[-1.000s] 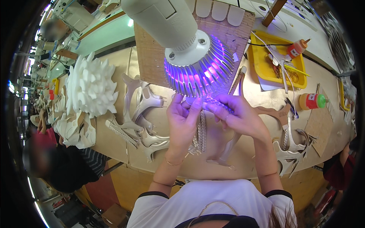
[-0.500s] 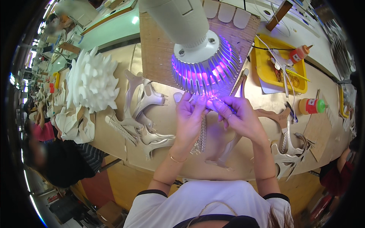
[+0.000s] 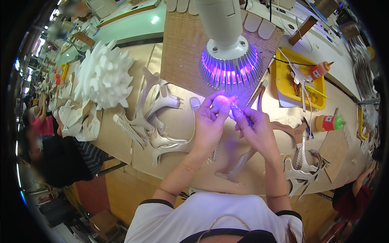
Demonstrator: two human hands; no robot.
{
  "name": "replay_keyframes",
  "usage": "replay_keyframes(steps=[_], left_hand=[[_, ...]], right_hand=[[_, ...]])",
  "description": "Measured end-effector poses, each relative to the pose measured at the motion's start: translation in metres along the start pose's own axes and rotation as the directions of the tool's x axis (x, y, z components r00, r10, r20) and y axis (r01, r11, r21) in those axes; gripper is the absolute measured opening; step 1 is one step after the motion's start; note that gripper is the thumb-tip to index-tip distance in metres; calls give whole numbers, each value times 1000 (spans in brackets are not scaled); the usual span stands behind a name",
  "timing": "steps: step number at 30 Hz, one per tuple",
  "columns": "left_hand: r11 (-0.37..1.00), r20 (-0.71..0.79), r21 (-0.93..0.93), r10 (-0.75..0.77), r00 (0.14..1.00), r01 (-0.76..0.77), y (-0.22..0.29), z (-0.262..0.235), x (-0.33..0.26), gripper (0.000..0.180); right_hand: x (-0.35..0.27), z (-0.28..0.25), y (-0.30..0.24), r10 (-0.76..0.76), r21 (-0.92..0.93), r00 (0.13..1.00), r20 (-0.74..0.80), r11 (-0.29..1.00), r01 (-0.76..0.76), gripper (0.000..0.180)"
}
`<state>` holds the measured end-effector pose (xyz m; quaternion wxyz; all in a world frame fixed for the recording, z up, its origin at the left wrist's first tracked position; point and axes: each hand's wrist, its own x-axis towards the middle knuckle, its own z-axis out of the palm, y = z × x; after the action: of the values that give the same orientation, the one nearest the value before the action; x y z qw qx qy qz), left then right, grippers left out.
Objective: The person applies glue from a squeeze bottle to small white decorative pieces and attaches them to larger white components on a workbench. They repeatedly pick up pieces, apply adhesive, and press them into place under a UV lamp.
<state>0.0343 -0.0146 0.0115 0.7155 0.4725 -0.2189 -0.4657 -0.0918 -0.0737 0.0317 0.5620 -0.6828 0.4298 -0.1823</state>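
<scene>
Narrowly apart from lamp edge (image 3: pixel 231 84): left hand (image 3: pixel 208 124), right hand (image 3: pixel 257 126), both holding strap (image 3: pixel 221 102).

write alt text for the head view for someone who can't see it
A person's left hand and right hand hold a small pale piece in the purple light of a lamp. Silvery pieces lie on the table, with a spiky white pile at left and a yellow tray and green-capped bottle at right.
</scene>
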Motion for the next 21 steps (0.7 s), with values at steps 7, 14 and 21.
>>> replay_keyframes(steps=[7, 14, 21], left_hand=[[999, 135, 52, -20, 991, 13, 1, -3, -8, 35], [998, 206, -53, -6, 978, 17, 1, -7, -36, 43], [815, 684, 547, -304, 663, -190, 19, -30, -106, 55]], right_hand=[[-23, 6, -8, -26, 97, 999, -39, 995, 30, 27], [-52, -31, -19, -89, 54, 967, 238, 995, 78, 23], [-84, -57, -16, -132, 449, 991, -35, 884, 134, 25]])
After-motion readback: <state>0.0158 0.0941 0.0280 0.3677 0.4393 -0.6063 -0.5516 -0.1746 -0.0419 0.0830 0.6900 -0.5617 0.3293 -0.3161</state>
